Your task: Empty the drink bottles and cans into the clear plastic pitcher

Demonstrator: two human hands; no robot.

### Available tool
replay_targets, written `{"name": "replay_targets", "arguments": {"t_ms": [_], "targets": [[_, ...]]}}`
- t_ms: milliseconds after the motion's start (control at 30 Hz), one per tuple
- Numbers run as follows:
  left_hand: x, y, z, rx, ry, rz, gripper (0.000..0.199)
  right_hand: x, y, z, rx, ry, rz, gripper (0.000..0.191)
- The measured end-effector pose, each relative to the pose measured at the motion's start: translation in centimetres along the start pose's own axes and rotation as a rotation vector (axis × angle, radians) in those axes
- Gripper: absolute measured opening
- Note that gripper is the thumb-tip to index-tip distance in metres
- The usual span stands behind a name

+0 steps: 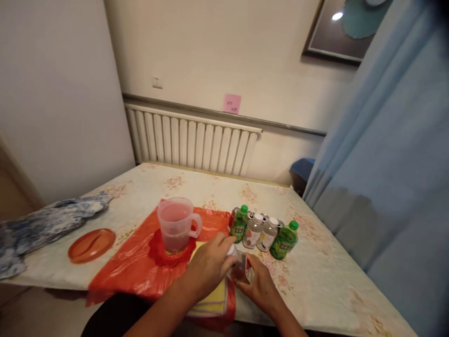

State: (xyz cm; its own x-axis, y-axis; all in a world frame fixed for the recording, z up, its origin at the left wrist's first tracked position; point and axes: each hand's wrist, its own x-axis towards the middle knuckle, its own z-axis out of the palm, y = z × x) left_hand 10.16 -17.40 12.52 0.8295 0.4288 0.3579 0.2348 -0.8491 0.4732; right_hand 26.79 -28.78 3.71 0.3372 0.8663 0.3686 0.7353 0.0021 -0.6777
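Near the front edge of the table, my left hand (210, 263) has its fingers closed round the white cap end of a clear bottle (237, 269). My right hand (258, 284) grips the body of that same bottle, which is tilted. A clear plastic jug (175, 224) with a pinkish tint stands on a red scalloped dish (157, 250), left of my hands. Behind my right hand stand a green bottle (239, 225), two white-capped bottles (253, 232) and another green bottle (282, 243), with cans partly hidden behind them.
Red plastic sheeting (122, 264) and a yellow cloth (215, 297) lie under and beside the dish. An orange lid (91, 245) and a blue-white patterned cloth (59, 222) are at the left. A blue curtain (389, 164) hangs at the right; a radiator (196, 142) is behind.
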Motion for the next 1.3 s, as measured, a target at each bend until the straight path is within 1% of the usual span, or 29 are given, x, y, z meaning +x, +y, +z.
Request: {"name": "replay_targets", "arguments": {"t_ms": [67, 133, 200, 300, 367, 400, 433, 500, 600, 633, 667, 733, 800, 867, 933, 1067, 1200, 1300], "targets": [[-0.8, -0.7, -1.3, 0.027, 0.036, -0.040, 0.033, 1.1, -1.3, 0.4, 0.007, -0.055, -0.035, 0.042], [-1.7, -1.4, -2.5, -0.001, 0.117, -0.067, 0.031, 2.2, -2.6, 0.7, 0.002, -0.093, -0.075, 0.045], [-2.5, -1.9, -3.6, -0.053, 0.244, -0.092, 0.030, 3.5, -3.9, 0.9, -0.016, -0.119, -0.113, 0.052], [-3.6, -2.8, -5.3, -0.118, 0.449, -0.142, 0.028, 5.4, -5.6, 0.9, -0.057, -0.155, -0.162, 0.052], [-4.4, -3.5, -6.0, -0.158, 0.573, -0.211, 0.029, 6.7, -6.7, 0.7, -0.098, -0.163, -0.198, 0.051], [-4.8, -4.1, -6.1, -0.191, 0.624, -0.267, 0.031, 7.5, -7.1, 0.6, -0.123, -0.161, -0.220, 0.052], [-5.3, -4.7, -5.9, -0.241, 0.662, -0.333, 0.032, 8.3, -7.5, 0.5, -0.153, -0.158, -0.241, 0.052], [-6.3, -6.1, -4.8, -0.403, 0.682, -0.484, 0.035, 10.1, -8.1, 0.3, -0.232, -0.148, -0.279, 0.053], [-8.0, -8.2, -1.5, -0.735, 0.609, -0.646, 0.040, 12.9, -8.7, 0.1, -0.403, -0.122, -0.311, 0.053], [-8.5, -8.7, -0.3, -0.809, 0.605, -0.710, 0.041, 13.8, -8.8, 0.0, -0.470, -0.117, -0.318, 0.051], [-9.0, -9.1, 0.9, -0.874, 0.584, -0.750, 0.042, 14.7, -8.9, 0.0, -0.539, -0.119, -0.326, 0.050], [-10.0, -9.6, 2.8, -0.978, 0.566, -0.785, 0.043, 16.2, -9.2, 0.0, -0.672, -0.127, -0.337, 0.047], [-10.9, -9.9, 4.0, -1.027, 0.536, -0.793, 0.041, 17.6, -9.6, 0.0, -0.789, -0.134, -0.345, 0.045], [-11.6, -10.1, 4.5, -1.049, 0.529, -0.794, 0.040, 18.7, -9.9, 0.1, -0.885, -0.135, -0.364, 0.042], [-12.1, -10.2, 4.5, -1.065, 0.537, -0.795, 0.040, 19.6, -10.2, 0.1, -0.957, -0.136, -0.394, 0.038], [-12.5, -10.4, 4.2, -1.074, 0.551, -0.806, 0.036, 20.9, -10.6, 0.2, -1.016, -0.140, -0.441, 0.032], [-12.6, -10.7, 4.6, -1.103, 0.606, -0.820, 0.034, 21.8, -11.1, 0.2, -1.045, -0.139, -0.488, 0.033], [-12.6, -11.0, 4.9, -1.172, 0.602, -0.813, 0.035, 22.4, -11.8, 0.2, -1.071, -0.137, -0.529, 0.037]]}}
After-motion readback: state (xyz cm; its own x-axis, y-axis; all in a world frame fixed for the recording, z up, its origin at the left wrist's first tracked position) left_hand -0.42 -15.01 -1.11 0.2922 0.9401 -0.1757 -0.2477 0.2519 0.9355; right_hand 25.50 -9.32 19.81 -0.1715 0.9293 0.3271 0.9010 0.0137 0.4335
